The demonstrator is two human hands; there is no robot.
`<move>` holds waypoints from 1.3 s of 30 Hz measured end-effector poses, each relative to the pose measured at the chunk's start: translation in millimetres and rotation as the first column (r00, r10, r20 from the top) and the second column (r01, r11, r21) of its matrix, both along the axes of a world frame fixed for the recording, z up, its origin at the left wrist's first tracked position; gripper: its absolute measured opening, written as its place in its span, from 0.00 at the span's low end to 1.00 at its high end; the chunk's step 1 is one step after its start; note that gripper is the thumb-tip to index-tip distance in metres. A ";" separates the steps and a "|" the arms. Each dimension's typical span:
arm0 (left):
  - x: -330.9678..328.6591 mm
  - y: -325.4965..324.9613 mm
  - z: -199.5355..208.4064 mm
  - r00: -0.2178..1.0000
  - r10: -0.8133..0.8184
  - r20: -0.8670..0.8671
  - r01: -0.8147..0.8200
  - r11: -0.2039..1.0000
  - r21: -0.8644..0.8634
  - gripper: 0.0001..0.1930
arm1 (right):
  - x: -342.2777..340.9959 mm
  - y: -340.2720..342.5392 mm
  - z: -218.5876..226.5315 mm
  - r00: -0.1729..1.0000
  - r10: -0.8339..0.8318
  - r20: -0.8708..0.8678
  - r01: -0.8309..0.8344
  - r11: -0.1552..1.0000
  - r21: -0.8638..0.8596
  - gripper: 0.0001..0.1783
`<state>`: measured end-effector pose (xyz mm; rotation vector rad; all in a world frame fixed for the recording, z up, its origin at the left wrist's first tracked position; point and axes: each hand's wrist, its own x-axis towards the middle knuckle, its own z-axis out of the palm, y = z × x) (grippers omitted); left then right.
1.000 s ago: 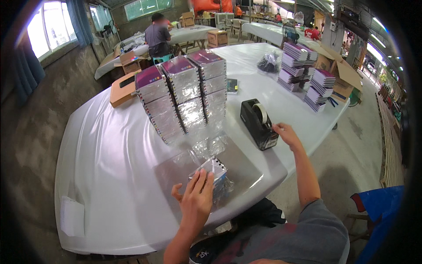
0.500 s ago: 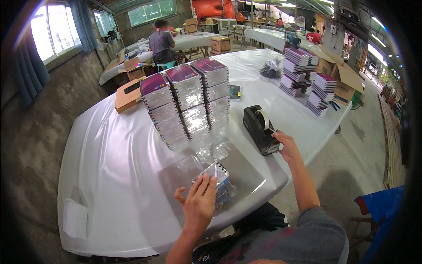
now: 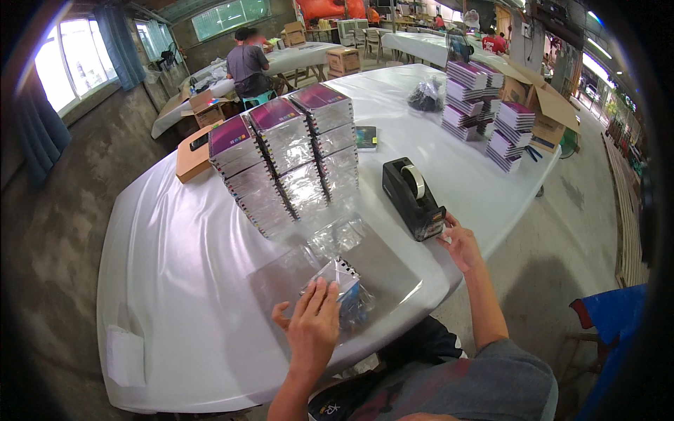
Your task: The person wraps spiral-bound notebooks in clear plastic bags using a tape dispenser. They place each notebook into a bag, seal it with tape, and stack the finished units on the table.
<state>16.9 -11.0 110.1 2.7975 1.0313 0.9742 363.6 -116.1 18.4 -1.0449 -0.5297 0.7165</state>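
- Left hand (image 3: 314, 323) lies palm down, thumb apart from the other fingers, which rest on the clear-wrapped pack (image 3: 342, 275); it is not gripped around it. The light press probably stops the pack sliding and the loose film lifting.
- Right hand (image 3: 460, 244) is at the near end of the black tape dispenser (image 3: 411, 203), its fingers bent. I cannot tell whether they pinch any tape. The cutting end points toward the person, likely so that this hand reaches it easily.
- Nearer the person than the dispenser and to its left, the pack sits on a grey sheet (image 3: 397, 263), perhaps laid there to give a smooth surface over the counter (image 3: 168, 281).
- Left of the dispenser, wrapped spiral-bound books (image 3: 284, 151) stand in three tight columns, presumably packed close for mutual support.
- Beyond the dispenser and to its right, more books (image 3: 462, 102) are piled with their layers offset, perhaps to make groups easy to tell apart. A cardboard box (image 3: 554, 119) is beside them.
- Behind the dispenser, slightly left, lies a small dark booklet (image 3: 366, 138), clear of both hands.
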 end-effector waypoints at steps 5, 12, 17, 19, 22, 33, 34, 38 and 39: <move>-0.8 0.6 0.8 1.000 -0.019 0.012 0.019 1.000 -0.010 0.15 | -8.6 -15.2 -3.6 0.095 -0.030 0.995 0.820 0.570 -0.061 0.07; -2.7 1.3 -10.3 0.991 -0.057 0.117 0.056 0.998 0.016 0.16 | -81.0 0.3 69.4 0.593 -0.088 0.800 0.355 0.921 -0.162 0.05; -2.9 2.2 -22.2 0.986 -0.092 0.138 0.081 0.993 0.084 0.16 | -161.8 28.4 94.2 0.891 0.414 0.184 -0.343 0.882 -0.325 0.11; -2.6 1.9 -24.2 0.978 -0.105 0.180 0.098 0.994 0.047 0.17 | -178.1 40.9 96.5 0.886 0.462 0.040 -0.432 0.855 -0.286 0.13; -0.8 3.2 -32.5 0.930 -0.113 0.349 0.113 0.993 0.020 0.13 | -191.3 54.9 88.0 0.884 0.467 -0.030 -0.460 0.855 -0.241 0.15; -2.6 0.0 -22.2 0.992 -0.059 0.108 0.058 0.998 0.010 0.22 | -204.0 50.2 75.0 0.892 0.447 -0.074 -0.446 0.841 -0.307 0.16; -2.8 -2.7 -18.4 0.996 -0.028 0.090 0.030 0.999 -0.030 0.21 | -201.2 49.6 72.6 0.889 0.457 -0.027 -0.437 0.830 -0.346 0.16; -5.2 2.3 1.1 1.000 -0.010 0.023 0.012 0.995 -0.103 0.24 | -200.6 50.3 65.8 0.888 0.432 0.158 -0.340 0.847 -0.410 0.16; -7.2 5.4 7.9 0.998 -0.061 0.001 0.061 0.994 -0.095 0.26 | -197.0 49.9 56.3 0.867 0.398 0.299 -0.262 0.875 -0.406 0.16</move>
